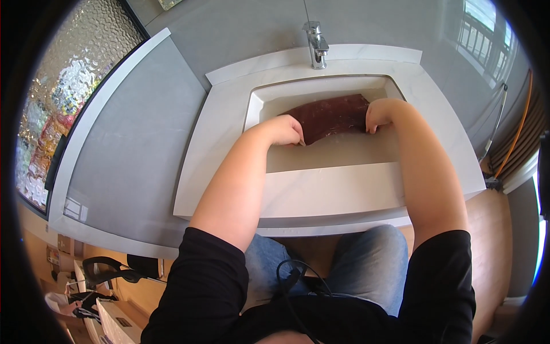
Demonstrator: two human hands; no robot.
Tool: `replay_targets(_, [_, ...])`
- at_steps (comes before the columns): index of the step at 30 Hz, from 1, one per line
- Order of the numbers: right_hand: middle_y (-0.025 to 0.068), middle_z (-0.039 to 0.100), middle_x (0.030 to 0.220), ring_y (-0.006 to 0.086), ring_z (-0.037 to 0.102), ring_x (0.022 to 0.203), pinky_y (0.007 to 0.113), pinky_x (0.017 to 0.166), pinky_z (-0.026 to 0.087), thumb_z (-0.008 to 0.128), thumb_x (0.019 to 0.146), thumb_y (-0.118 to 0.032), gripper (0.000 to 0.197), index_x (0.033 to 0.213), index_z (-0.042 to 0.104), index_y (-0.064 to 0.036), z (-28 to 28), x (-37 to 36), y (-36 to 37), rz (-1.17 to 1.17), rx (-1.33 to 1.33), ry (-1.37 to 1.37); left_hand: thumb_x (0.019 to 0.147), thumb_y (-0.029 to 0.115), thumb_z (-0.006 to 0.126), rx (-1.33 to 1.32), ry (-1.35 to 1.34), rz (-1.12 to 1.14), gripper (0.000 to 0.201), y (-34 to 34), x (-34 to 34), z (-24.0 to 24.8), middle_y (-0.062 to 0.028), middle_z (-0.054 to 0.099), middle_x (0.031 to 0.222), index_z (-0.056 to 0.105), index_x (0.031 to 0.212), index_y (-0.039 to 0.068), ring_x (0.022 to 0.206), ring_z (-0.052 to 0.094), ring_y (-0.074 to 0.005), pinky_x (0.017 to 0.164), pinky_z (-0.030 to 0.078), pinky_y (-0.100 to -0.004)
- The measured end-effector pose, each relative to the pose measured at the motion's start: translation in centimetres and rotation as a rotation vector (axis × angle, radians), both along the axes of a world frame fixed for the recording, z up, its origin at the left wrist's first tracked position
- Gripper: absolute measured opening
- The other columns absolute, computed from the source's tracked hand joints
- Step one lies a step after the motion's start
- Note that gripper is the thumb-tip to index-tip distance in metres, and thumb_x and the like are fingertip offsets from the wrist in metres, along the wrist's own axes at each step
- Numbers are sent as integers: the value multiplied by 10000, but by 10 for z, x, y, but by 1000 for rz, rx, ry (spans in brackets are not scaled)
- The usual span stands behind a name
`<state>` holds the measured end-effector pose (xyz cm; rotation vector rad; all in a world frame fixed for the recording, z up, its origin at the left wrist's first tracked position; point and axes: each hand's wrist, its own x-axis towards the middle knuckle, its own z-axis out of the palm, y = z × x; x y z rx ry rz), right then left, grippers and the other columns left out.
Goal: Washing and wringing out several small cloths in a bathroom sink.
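Note:
A dark red piece of cloth (332, 117) lies stretched out in the white sink (332, 173), in cloudy water. My left hand (286, 131) pinches its near left corner between thumb and fingers. At the cloth's right end, my right hand (380, 114) is closed on the edge, fingers pointing down. Between the two hands the fabric is spread fairly flat and looks wet. Its far left part runs behind my left hand.
A chrome faucet (317, 46) stands behind the basin on the white marbled countertop (220, 132). To the left rises a grey partition (132, 137) with a pale edge. An orange cable (515, 132) hangs at the right, near a brown curtain (524, 140).

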<state>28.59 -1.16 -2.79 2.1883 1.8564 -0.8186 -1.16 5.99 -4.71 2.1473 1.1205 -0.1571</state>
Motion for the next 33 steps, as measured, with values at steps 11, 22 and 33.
replay_targets(11, [179, 712, 1057, 288, 667, 918, 442, 787, 534, 742, 741, -178, 382, 1111, 737, -83, 13, -21, -9, -203, -386, 39, 807, 155, 621, -106, 372, 25, 256, -15, -3, 18, -56, 693, 957, 707, 1029, 64, 859, 636, -188, 771, 519, -352])
replay_targets(22, [150, 687, 842, 239, 689, 721, 340, 649, 555, 596, 846, -99, 190, 1000, 658, -7, -16, 33, 23, -433, 191, 432, 987, 258, 545, 32, -69, 442, 218, 4, 10, 6, -85, 649, 819, 606, 1025, 53, 616, 614, -150, 527, 492, -316])
replay_targets(33, [110, 595, 876, 225, 652, 901, 312, 917, 541, 562, 840, -45, 160, 900, 599, 98, 27, 2, 15, -571, 1204, 1438, 954, 55, 584, 1030, -930, 261, 114, 17, 11, 7, -122, 538, 1192, 560, 1055, 7, 1019, 569, -224, 861, 488, -352])
